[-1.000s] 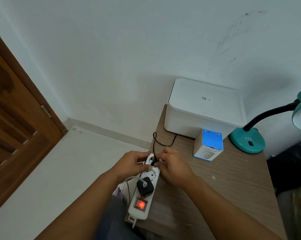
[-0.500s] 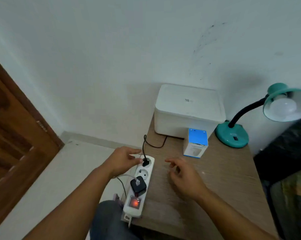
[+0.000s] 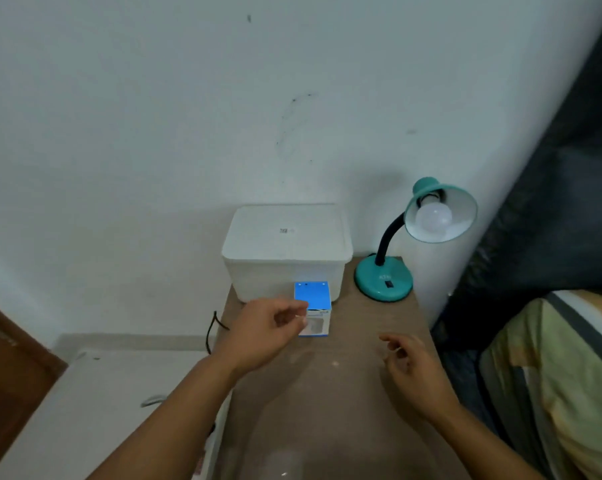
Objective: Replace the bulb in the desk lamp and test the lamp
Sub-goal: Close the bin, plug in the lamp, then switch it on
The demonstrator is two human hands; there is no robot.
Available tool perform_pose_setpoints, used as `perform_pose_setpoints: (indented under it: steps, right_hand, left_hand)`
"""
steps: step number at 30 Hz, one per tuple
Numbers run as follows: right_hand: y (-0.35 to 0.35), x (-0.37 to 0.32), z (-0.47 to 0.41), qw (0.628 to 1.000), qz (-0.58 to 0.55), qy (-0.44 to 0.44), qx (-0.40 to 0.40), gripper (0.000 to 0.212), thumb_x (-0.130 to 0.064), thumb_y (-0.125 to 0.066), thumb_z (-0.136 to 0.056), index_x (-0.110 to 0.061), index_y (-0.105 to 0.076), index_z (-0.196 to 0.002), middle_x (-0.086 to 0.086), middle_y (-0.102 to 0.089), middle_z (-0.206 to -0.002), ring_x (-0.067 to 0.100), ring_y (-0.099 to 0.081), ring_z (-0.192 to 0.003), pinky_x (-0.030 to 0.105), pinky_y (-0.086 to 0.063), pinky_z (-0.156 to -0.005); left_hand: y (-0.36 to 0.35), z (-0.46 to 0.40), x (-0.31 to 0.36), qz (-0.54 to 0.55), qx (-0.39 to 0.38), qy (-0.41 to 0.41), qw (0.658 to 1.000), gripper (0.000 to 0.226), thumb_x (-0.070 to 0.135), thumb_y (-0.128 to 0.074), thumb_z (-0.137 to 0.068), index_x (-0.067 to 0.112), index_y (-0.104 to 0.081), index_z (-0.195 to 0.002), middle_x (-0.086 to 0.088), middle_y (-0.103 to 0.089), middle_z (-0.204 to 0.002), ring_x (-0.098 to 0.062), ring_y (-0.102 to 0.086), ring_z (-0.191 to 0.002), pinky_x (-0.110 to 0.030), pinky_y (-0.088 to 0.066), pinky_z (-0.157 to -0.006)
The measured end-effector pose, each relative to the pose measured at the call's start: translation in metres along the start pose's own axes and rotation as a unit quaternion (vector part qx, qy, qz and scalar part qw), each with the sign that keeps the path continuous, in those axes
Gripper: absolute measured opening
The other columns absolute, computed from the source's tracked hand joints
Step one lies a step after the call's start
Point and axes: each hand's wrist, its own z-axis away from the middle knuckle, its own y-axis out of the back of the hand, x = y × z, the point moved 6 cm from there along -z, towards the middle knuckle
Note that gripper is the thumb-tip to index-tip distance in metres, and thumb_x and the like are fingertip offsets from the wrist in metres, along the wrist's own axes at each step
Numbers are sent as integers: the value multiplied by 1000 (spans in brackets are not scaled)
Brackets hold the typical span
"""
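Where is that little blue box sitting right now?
In the head view, the blue box stands near the middle of the wooden table, right in front of the white container, left of the teal lamp base, just beyond the left hand.

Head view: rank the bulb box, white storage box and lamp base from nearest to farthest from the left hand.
1. Bulb box, right beside the left hand fingertips.
2. White storage box, behind it against the wall.
3. Lamp base, far right rear of the table.
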Motion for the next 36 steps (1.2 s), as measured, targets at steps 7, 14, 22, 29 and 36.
perform_pose_setpoints:
  steps: [7, 14, 22, 29, 36]
  right_hand:
    - [36, 54, -28, 999, 39, -22, 19, 39, -20, -62, -86, -33, -58, -122, -18, -52, -116, 5, -52, -111, 20, -39, -97]
    - [48, 86, -73, 999, 27, -12, 43, 39, -22, -61, -86, -31, -58, -124, -15, -53, -117, 10, -55, -110, 21, -42, -93]
    - [29, 107, -120, 997, 68, -9, 18, 52, -31, -56, -94, -28, -42, -144, -3, -38, -152, 15, -35, -139, 24, -24, -113]
    - [13, 103, -150, 992, 90, 87, 30, 58, -24, -63, -90, -23, -43, -145, 9, -25, -160, 25, -25, -146, 37, -24, -117]
    - [0, 108, -159, 994, 72, 85, 7, 59, -30, -59, -95, -31, -34, -149, 2, -10, -163, 23, -10, -150, 30, -16, -117]
  left_hand:
    - [-113, -46, 13, -37, -78, 4, 996, 43, 32, -71, -87, 26, -63, -129, 13, -67, -122, 8, -60, -106, -13, -46, -95]
    - [-167, -89, 0, -69, -93, 29, 993, 61, 32, -64, -89, 32, -43, -146, 14, -44, -149, 0, -40, -134, -15, -27, -109]
    - [-200, -131, -11, -188, -56, -48, 979, 76, 39, -53, -95, 23, -10, -156, 5, -7, -164, -9, -3, -150, -17, 4, -114]
    - [-217, -150, -31, -256, -41, -84, 962, 81, 55, -43, -94, 20, -7, -157, 7, 9, -162, -13, 5, -151, -25, -2, -117]
    - [-224, -152, -40, -263, -22, -88, 961, 83, 60, -40, -92, 18, -8, -156, 2, -2, -164, -12, -5, -150, -26, -7, -118]
